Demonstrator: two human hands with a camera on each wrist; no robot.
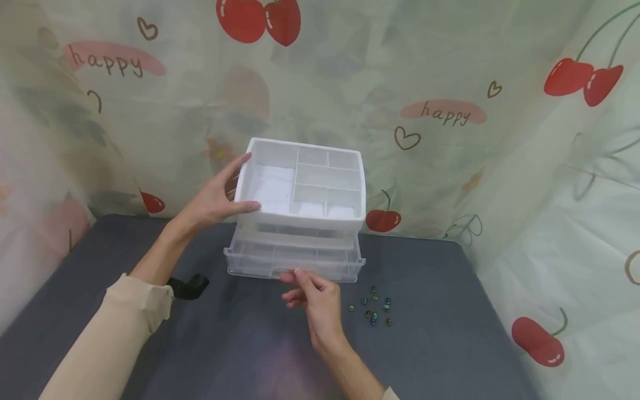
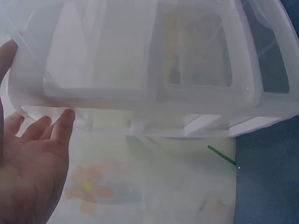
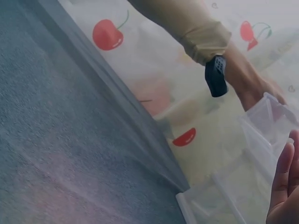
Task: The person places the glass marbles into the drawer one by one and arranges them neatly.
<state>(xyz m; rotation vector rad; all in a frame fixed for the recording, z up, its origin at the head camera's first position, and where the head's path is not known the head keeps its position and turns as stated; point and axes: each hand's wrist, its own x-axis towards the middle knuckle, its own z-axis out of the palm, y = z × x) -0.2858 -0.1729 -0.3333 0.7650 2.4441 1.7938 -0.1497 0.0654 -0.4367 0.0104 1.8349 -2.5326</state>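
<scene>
A white desktop organizer (image 1: pixel 300 219) with a divided open top stands tilted toward me at the table's back edge. Below that top, a clear drawer (image 1: pixel 295 265) juts out at the front. My left hand (image 1: pixel 215 197) grips the organizer's upper left side, thumb over the front rim and fingers spread behind. In the left wrist view, the fingertips (image 2: pixel 65 119) touch the white edge. My right hand (image 1: pixel 317 303) is at the middle of the drawer's front, thumb and index finger pinching its lower lip. The right wrist view shows only part of this hand (image 3: pixel 285 182).
Several glass marbles (image 1: pixel 374 314) lie loose on the dark grey table (image 1: pixel 425 333), right of my right hand. A cloth backdrop (image 1: pixel 325 111) printed with cherries and hearts hangs behind the table. A black device (image 1: pixel 189 286) is at my left wrist.
</scene>
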